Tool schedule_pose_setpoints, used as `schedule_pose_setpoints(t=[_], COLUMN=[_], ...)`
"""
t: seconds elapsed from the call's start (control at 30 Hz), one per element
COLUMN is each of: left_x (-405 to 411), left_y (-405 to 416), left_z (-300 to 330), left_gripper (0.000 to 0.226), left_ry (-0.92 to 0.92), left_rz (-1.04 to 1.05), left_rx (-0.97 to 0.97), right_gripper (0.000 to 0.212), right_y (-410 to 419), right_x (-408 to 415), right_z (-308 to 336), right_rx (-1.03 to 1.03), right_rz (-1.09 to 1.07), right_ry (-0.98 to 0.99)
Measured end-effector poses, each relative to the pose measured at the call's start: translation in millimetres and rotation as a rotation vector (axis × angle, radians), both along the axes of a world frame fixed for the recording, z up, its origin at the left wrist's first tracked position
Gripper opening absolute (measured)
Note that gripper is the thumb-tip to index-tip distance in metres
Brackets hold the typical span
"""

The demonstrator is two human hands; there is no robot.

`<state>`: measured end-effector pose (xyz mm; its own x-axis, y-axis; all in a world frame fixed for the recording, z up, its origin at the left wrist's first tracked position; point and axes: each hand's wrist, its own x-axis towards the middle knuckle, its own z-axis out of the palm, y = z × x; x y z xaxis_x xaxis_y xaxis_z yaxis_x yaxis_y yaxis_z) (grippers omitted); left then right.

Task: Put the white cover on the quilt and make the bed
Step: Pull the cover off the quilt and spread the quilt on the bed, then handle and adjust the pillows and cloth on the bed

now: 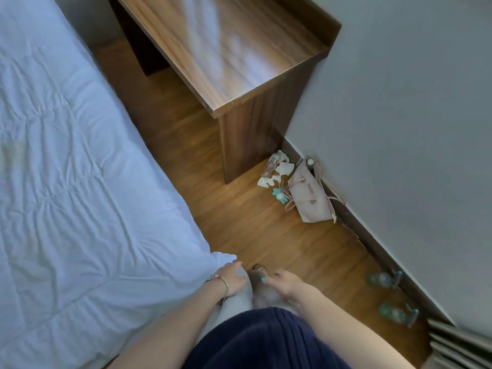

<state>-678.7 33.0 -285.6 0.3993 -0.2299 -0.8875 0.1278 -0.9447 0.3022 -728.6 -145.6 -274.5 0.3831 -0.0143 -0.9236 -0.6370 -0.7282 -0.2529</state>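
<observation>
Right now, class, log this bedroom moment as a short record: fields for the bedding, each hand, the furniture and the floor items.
bedding: white quilt spread over the bed, wrinkled, its corner at the bed's edge
left hand: left hand at the quilt's corner, bracelet on the wrist; grip unclear
right hand: right hand beside the quilt corner, holding nothing
furniture: wooden desk against the wall
floor items: pink bag leaning at the wall, crumpled papers beside it, teal sandals by the skirting
</observation>
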Motion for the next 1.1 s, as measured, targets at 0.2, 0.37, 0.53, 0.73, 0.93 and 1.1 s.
schedule_pose_setpoints(t=[0.2, 0.37, 0.53, 0.73, 0.93, 1.1], left_x=[39, 78, 134, 226, 282, 324], left_y=[-29, -25, -3, 48, 99, 125], left_z=[4, 2, -5, -2, 9, 22], left_gripper=[0.078, 0.079, 0.057, 0.033, 0.021, 0.02], left_ry=[0.001, -0.017, 0.06, 0.035, 0.0, -0.063], left_rz=[-0.012, -0.004, 0.059, 0.176, 0.379, 0.588], left_rx=[0.069, 0.065, 0.053, -0.007, -0.044, -0.059], right_gripper=[0.075, 0.064, 0.081, 0.074, 0.063, 0.057], right_y=[-30, -28, -16, 29, 104, 144], right_x=[22, 65, 142, 262, 355, 434], right_z=[-9, -6, -6, 2, 30, 53], right_rx=[0.01, 0.082, 0.091, 0.064, 0.14, 0.2], right_rz=[-0.071, -0.051, -0.021, 0.111, 0.261, 0.394], right_ry=[0.107, 0.159, 0.107, 0.028, -0.057, -0.146])
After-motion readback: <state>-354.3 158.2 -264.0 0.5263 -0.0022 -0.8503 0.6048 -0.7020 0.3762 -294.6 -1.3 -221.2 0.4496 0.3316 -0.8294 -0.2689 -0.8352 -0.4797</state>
